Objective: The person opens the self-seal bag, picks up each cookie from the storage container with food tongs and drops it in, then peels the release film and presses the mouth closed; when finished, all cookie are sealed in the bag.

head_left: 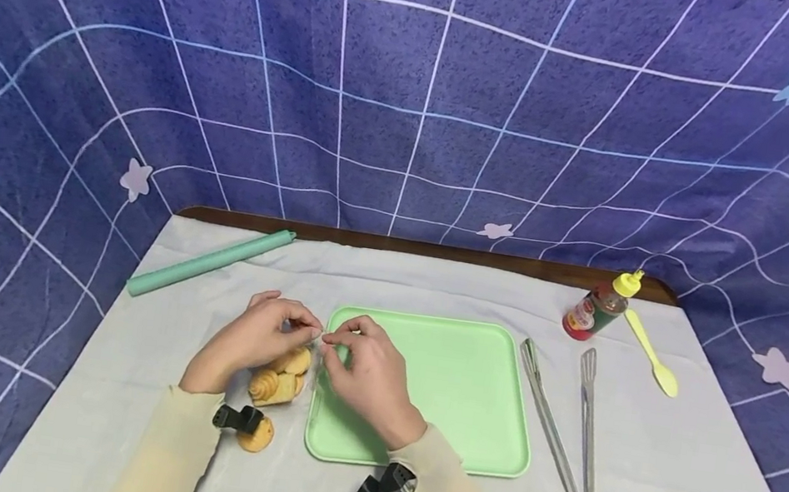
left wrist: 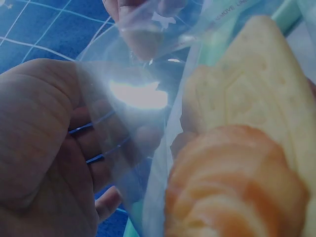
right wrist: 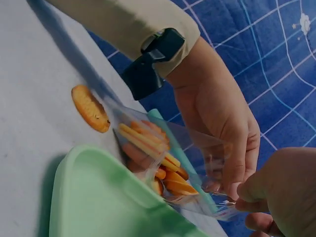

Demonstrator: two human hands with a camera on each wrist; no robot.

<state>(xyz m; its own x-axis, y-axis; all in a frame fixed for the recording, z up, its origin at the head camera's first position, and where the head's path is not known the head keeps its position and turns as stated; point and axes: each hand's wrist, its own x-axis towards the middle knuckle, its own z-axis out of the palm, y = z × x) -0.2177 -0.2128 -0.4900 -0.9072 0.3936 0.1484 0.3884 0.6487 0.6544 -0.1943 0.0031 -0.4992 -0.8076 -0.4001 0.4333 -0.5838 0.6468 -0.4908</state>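
Observation:
A clear plastic bag [right wrist: 195, 136] stands between both hands, with several toy pastries inside. Through its film show a croissant-like roll [left wrist: 237, 187] and a pale flat piece [left wrist: 261, 84]. My left hand [head_left: 260, 336] pinches the bag's upper edge between thumb and fingertips. From the right, my right hand [head_left: 371, 369] pinches the same edge, its fingertips close to the left ones. In the right wrist view, the left hand [right wrist: 217, 116] and right hand [right wrist: 281, 185] meet at the bag's top. A round golden pastry [head_left: 256, 433] lies outside the bag, below the left wrist.
A light green tray [head_left: 456, 398] lies under and right of the right hand. Metal tongs [head_left: 558, 429] rest beside it. Farther right are a sauce bottle [head_left: 593, 309] with a yellow cap and a yellow spoon [head_left: 652, 355]. At the back left lies a green roll [head_left: 210, 263].

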